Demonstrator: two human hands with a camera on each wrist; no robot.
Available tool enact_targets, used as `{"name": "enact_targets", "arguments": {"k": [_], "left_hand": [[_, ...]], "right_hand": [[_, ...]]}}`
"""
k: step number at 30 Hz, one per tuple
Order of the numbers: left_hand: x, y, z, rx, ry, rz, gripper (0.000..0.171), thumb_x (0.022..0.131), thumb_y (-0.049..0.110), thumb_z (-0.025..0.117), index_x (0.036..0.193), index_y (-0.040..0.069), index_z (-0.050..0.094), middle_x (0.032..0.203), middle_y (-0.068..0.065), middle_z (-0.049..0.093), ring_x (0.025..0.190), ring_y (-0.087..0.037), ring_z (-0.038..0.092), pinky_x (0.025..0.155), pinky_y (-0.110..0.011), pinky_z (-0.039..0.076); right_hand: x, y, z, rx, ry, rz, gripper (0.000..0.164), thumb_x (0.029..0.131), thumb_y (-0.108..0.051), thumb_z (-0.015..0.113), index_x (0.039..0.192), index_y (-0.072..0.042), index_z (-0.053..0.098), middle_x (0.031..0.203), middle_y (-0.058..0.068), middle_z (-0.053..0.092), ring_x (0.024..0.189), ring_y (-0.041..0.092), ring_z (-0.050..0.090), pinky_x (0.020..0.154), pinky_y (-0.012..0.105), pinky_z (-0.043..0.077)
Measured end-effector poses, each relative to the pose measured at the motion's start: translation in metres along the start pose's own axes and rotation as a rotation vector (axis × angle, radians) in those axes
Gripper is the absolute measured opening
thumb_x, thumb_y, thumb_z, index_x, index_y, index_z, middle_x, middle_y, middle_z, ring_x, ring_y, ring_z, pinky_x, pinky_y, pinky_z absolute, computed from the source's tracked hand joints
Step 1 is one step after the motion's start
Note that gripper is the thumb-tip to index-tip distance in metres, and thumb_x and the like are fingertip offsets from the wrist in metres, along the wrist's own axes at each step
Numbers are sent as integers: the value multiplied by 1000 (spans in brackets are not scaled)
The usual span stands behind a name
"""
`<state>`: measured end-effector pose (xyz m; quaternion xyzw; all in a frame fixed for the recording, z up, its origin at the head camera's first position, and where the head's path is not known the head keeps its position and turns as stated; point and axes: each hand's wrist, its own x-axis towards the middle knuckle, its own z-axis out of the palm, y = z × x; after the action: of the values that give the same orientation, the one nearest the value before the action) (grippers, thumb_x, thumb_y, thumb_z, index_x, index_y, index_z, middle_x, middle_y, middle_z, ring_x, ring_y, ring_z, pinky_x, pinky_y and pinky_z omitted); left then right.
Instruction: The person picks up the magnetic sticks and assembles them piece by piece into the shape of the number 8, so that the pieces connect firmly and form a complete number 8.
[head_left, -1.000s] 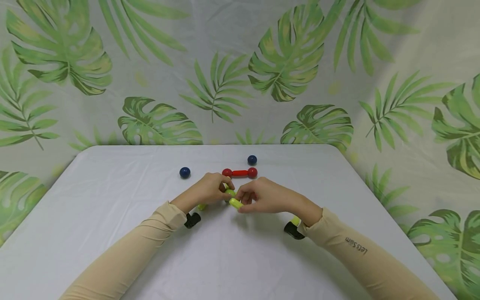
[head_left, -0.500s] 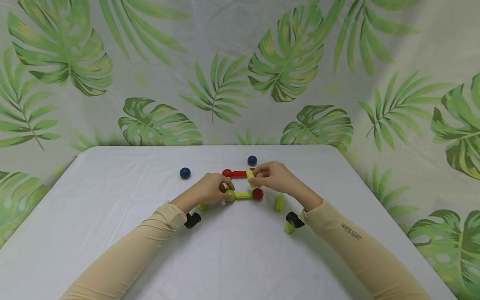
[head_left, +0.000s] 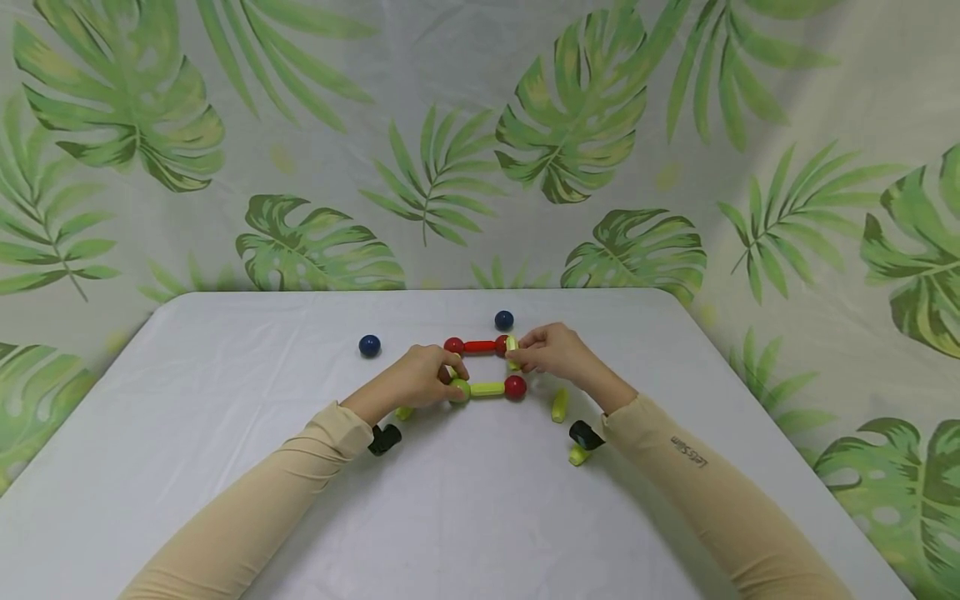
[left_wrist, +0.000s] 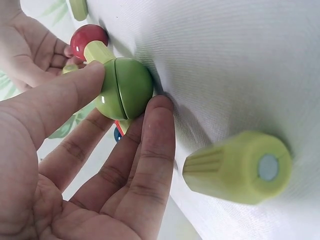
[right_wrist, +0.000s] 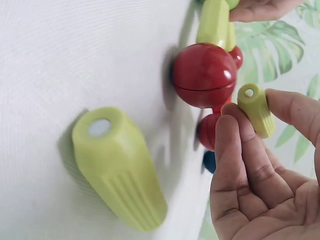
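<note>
Thumb and fingers of my left hand (head_left: 420,379) hold a green ball (left_wrist: 131,90) with a seam round it, close to the tablecloth. From that ball a yellow-green magnetic stick (head_left: 487,389) runs to a red ball (head_left: 515,387) at the near right. Farther back, a red stick (head_left: 480,347) joins two more red balls (head_left: 453,345). My right hand (head_left: 558,354) pinches another yellow-green magnetic stick (right_wrist: 257,112), its pale magnet end showing. That stick hangs at the right side of the frame, between the far and near red balls. Another stick by the left fingers is partly hidden.
Dark blue balls lie behind the frame (head_left: 504,320) and to its left (head_left: 370,346). A loose yellow-green stick (head_left: 559,405) lies below my right hand, another (head_left: 577,455) by the right wrist camera (head_left: 585,435), and one (left_wrist: 237,167) near the left hand.
My right hand has moved from beside the green ball out to the frame's right side, carrying the stick and turning it nearly upright in view. The left hand has stayed on the green ball.
</note>
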<state>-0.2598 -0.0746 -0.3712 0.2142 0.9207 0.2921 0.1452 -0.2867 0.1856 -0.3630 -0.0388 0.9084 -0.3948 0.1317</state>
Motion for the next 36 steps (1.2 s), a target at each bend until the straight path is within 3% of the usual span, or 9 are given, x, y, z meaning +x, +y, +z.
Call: {"name": "enact_targets", "arguments": {"k": [12, 36], "left_hand": [[-1, 1, -1, 5, 5, -3, 24, 95, 22, 84, 118, 17, 80, 105, -6, 77, 94, -19, 66, 82, -30, 55], [0, 0, -1, 11, -1, -5, 26, 94, 22, 85, 119, 16, 80, 103, -6, 77, 93, -19, 65, 80, -29, 53]], "right_hand": [[5, 8, 9, -47, -7, 48, 35, 97, -37, 80, 110, -5, 76, 87, 1, 78, 82, 17, 67, 71, 26, 50], [10, 13, 14, -53, -5, 68, 35, 97, -38, 80, 107, -5, 79, 88, 2, 76, 77, 13, 67, 72, 24, 54]]}}
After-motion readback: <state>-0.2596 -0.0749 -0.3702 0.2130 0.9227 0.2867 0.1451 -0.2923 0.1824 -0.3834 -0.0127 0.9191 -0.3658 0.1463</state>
